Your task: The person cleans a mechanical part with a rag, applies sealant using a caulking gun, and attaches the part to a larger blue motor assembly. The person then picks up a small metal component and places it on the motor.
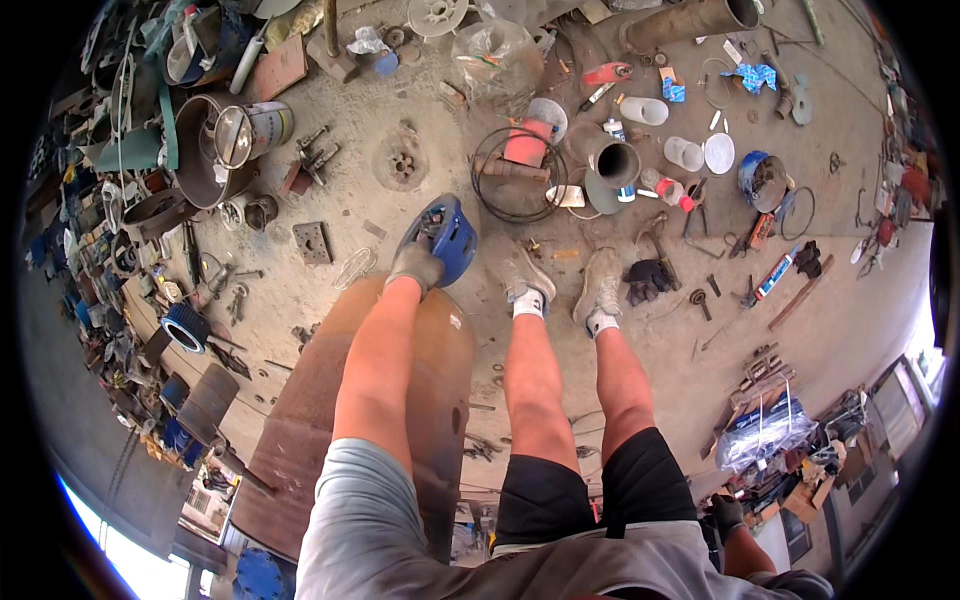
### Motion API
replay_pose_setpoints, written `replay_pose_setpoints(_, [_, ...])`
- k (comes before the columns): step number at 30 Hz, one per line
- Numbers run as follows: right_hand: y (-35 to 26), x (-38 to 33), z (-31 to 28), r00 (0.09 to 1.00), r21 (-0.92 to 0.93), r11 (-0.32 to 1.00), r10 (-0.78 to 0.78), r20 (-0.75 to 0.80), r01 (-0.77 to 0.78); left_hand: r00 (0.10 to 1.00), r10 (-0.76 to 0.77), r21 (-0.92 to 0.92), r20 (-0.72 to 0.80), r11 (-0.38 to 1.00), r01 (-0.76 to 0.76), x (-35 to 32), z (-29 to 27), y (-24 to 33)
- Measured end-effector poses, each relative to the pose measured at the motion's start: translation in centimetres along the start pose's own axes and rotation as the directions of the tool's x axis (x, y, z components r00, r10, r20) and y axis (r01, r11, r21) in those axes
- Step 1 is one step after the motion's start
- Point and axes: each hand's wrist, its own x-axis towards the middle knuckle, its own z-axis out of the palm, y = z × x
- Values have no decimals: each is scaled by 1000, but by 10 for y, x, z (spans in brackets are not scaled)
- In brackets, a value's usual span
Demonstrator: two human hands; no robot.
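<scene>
Head view, looking straight down at a seriously cluttered workshop floor. The left hand (415, 266), in a grey work glove, sits just above frame center with its grip closed round the lower edge of a blue metal housing (443, 236), some kind of cast cover with a hollow inside. The housing lies just up and right of that hand, touching it, its open side tilted toward upper left, right at the top end of a big rusty steel cylinder (345, 420) that runs down toward lower left. So the left hand is the one on it by far. The right hand (727, 514) hangs at the lower right by the hip, also gloved; can't tell if its grip is spread or curled.

Around it: two feet in grey sneakers (565, 285) just right of the housing, a pair of dark gloves (648, 280) lying beside them, a coil of wire (518, 175) above, a short steel pipe (610, 158) further up right, and a paint can (252, 130) upper left. Small bolts and scrap are scattered all over the concrete nearby.
</scene>
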Motion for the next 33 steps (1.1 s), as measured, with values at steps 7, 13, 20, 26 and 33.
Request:
replay_pose_setpoints(7, [14, -12, -47, 995, -168, 985, -61, -79, 47, 949, 158, 188, 274, 958, -214, 64, 31, -20])
replay_pose_setpoints(13, [-16, -15, -71, 993, -196, 975, 95, -73, -107, 986, 165, 211, 6, 964, -162, 194, -2, -69])
replay_pose_setpoints(20, [-20, -24, -41, 995, -143, 988, 50, -82, -61, 990, 119, 150, 76, 980, -129, 196, -32, -40])
replay_pose_setpoints(26, [-34, -44, 9, 995, -24, 995, 101, 13, -101, 992, 125, 206, -20, 971, -118, 137, -10, -34])
replay_pose_setpoints(33, [-41, -32, -8, 998, -42, 997, 58, -3, -58, 998, 59, 57, -28, 997, -57, 75, 13, -43])
